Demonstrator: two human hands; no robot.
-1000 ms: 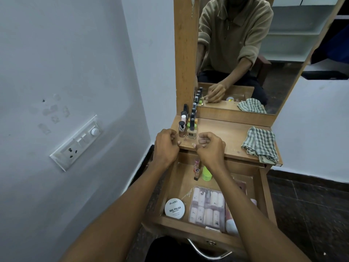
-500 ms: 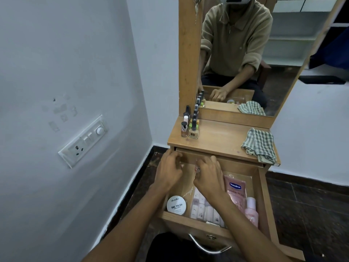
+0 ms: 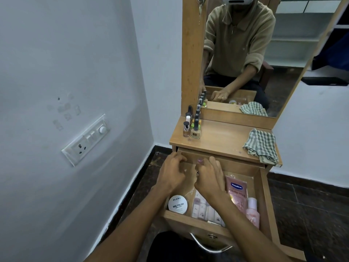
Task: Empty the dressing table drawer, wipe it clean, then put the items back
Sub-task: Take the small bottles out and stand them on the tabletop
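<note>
Both hands reaching into the open drawer (image 3: 263, 201): left hand (image 3: 172, 172) curled, grip contents unclear; right hand (image 3: 208, 176) pinching a small bottle (image 3: 199, 161). Lying inside: nail polish tin (image 3: 177, 205), Vaseline sachet (image 3: 237, 191), pink bottle (image 3: 252, 212).

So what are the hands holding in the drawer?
Can't tell for sure. Both hands are curled at the back of the drawer; something small shows by the right fingers, but the grip is hidden.
</note>
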